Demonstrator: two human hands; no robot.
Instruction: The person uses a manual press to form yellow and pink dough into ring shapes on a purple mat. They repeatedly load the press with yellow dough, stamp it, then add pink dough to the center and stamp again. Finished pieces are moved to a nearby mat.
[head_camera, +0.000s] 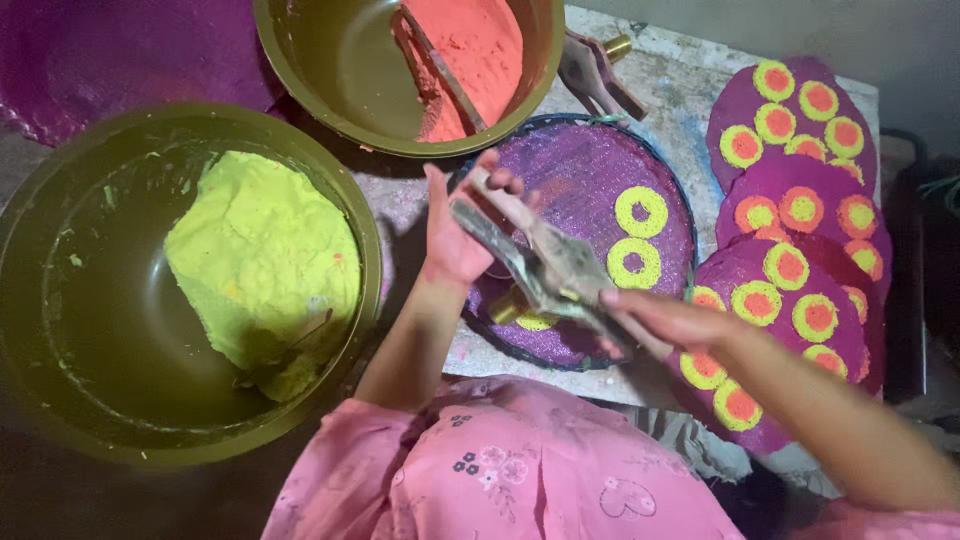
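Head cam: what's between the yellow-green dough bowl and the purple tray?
In the head view, the person's left hand and forearm cross the gap between the bowl and the purple tray, above bare tabletop.
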